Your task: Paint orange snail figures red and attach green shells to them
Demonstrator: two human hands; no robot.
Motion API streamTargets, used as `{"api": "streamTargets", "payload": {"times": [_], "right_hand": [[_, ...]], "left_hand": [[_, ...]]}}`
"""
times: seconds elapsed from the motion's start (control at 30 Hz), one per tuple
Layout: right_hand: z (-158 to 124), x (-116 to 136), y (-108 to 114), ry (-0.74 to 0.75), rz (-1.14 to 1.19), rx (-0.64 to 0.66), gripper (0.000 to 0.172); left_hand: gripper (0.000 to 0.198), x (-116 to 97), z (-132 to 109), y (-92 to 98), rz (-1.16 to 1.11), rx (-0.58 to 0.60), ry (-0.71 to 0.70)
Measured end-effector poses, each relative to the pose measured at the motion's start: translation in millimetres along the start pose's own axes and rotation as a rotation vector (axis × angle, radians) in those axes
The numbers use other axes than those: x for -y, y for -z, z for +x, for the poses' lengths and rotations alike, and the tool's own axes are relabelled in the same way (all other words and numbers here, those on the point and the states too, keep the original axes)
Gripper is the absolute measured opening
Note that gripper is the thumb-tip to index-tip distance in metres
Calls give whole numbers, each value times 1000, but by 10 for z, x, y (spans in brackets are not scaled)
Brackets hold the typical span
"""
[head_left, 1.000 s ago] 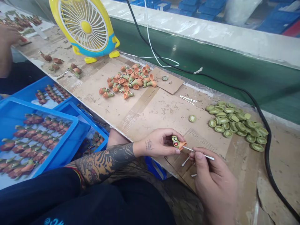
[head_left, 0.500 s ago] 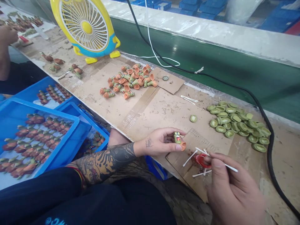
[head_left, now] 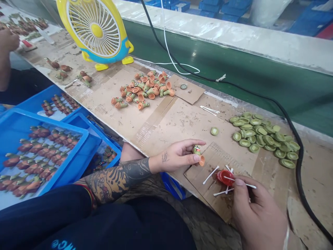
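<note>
Between the thumb and fingers of my left hand (head_left: 182,155) is a small green-and-orange figurine (head_left: 198,152), its hollow orange end facing down. My right hand (head_left: 257,208) pinches a cotton swab (head_left: 241,182), whose far tip reaches into a small red cup (head_left: 224,176). Several other cotton swabs (head_left: 211,174) lie on the cardboard around the cup. A single green oval piece (head_left: 214,131) rests beyond my left hand, and a heap of similar green pieces (head_left: 262,133) lies to the right.
More green-and-orange figurines (head_left: 145,88) are piled mid-table beside a bottle cap (head_left: 183,86). A yellow-and-blue fan (head_left: 96,33) stands at the back. A black cable (head_left: 296,128) runs along the right. Blue trays (head_left: 75,152) of figurines sit lower left; another person's hand (head_left: 9,40) is far left.
My right hand has lowered the cotton swab, bringing its tip down into the red cup. The figurine has turned slightly in my left hand.
</note>
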State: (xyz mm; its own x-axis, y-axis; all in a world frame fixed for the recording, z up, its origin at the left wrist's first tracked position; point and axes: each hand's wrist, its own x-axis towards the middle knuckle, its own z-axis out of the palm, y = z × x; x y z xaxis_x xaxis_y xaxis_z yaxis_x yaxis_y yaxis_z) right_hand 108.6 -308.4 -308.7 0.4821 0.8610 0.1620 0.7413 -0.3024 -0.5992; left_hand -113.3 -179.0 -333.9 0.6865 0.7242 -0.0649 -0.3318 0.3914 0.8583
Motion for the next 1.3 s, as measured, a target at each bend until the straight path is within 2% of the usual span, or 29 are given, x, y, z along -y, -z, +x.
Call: {"api": "streamTargets", "payload": {"times": [0.13, 0.27, 0.33, 0.4, 0.6, 0.87, 0.97, 1.13, 1.23, 1.3], "right_hand": [[-25, 55, 35, -45, 31, -34, 38], [-92, 252, 72, -71, 325, -120, 29], [-106, 352, 46, -29, 485, -85, 23], [-93, 414, -10, 23, 549, -12, 19], [24, 452, -162, 191, 450, 122, 16], [54, 461, -194, 327, 441, 119, 11], [1, 441, -168, 279, 483, 71, 12], [-96, 396, 14, 64, 555, -106, 19], [-159, 238, 125, -58, 483, -193, 27], [-216, 62, 144, -127, 423, -201, 33]], "left_hand": [[64, 5, 5, -3, 5, 0, -4], [66, -1, 3, -11, 6, 2, 13], [67, -13, 0, -18, 11, -1, 20], [66, -30, -5, -26, 22, -5, 20], [71, -46, -17, -42, 31, 10, 35], [72, -71, -14, -44, 39, 30, 81], [72, -98, -14, -51, 36, 31, 91], [67, -102, -5, -57, 25, 19, 64], [64, -91, -2, -50, 37, -5, 50], [63, -85, -1, -44, 41, -14, 54]]}}
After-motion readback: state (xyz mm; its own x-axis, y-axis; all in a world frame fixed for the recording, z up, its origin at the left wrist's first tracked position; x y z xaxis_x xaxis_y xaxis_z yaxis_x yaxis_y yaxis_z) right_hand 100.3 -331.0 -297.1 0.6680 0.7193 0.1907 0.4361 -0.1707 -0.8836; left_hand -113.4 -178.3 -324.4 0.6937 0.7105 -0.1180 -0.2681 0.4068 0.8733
